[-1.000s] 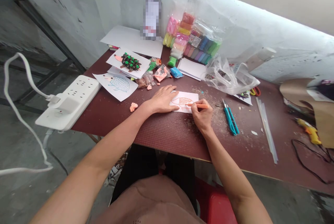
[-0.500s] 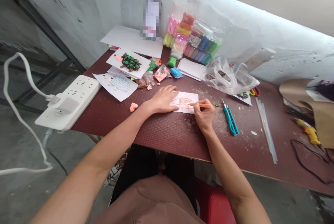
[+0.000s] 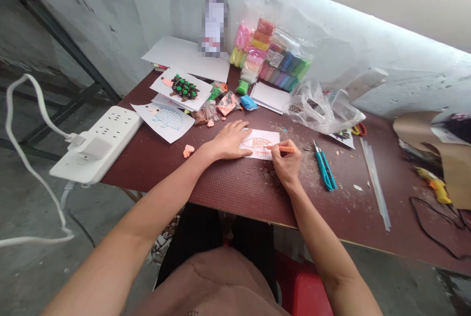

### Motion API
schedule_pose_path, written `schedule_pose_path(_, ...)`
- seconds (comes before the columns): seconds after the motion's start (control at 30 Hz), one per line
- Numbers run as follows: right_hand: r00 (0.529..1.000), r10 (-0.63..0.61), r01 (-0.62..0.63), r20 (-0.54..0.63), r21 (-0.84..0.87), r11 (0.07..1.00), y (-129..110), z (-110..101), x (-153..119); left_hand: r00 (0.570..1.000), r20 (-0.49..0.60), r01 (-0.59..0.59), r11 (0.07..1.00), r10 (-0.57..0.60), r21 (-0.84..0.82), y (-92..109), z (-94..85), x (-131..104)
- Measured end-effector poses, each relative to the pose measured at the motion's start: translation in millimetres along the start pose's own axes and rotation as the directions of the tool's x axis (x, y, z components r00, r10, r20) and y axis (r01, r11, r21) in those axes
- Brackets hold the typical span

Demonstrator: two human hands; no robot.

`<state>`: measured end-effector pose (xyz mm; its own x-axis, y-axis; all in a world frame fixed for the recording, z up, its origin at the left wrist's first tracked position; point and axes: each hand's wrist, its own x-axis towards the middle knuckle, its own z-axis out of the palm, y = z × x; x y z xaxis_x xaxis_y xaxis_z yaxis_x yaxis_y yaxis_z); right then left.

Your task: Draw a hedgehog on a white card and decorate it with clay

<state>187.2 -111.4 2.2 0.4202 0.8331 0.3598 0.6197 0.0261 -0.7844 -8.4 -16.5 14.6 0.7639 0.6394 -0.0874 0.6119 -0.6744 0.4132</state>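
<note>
1. Left hand (image 3: 230, 140): palm down, fingers extended, thumb spread wide; rests over the left edge of the white sheet (image 3: 273, 135);
2. Right hand (image 3: 287, 163): fingers closed around the orange pen (image 3: 287, 149); pen tip at the right part of the orange drawing (image 3: 259, 144); tip contact too small to confirm;
3. White sheet: lies flat on the dark red table (image 3: 228, 181), between the hands; bears the drawing, a rounded body filled with rows of short marks;
4. Left side: orange lump (image 3: 188, 151) near the left forearm;
5. Right side: teal cutter (image 3: 325, 166) beside the right hand; translucent sticks (image 3: 376, 186) farther right.
</note>
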Motion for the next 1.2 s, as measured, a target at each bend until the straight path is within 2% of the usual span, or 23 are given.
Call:
schedule_pose_path(0.2, 1.0, -0.01, 0.01, -0.002, 0.004, 1.0, 0.3, 0.0, -0.6, 0.999, -0.042, -0.027, 1.0, 0.027, -0.005, -4.8, 4.8, 1.7)
schedule_pose_path(0.37, 1.0, 0.003, -0.003, 0.025, 0.008, 1.0, 1.5, 0.3, -1.6, 1.0, -0.02, -0.008, 1.0, 0.008, 0.012, -3.2, 3.7, 1.4)
schedule_pose_path(0.6, 0.999, 0.012, -0.012, -0.05, 0.008, 1.0, 3.1, -2.4, 1.6, 0.999, -0.037, -0.025, 1.0, 0.025, -0.01, -6.3, 6.3, 2.4)
schedule_pose_path(0.93, 1.0, 0.001, -0.001, -0.013, -0.007, 1.0, 4.4, 0.0, 1.1, 1.0, -0.015, -0.006, 1.0, 0.006, -0.001, -3.1, 3.4, 1.4)
schedule_pose_path(1.2, 1.0, -0.009, 0.009, -0.003, -0.01, 1.0, 3.4, 0.1, 1.1, 0.999, -0.039, -0.025, 1.0, 0.025, -0.003, -5.7, 6.1, 2.0)
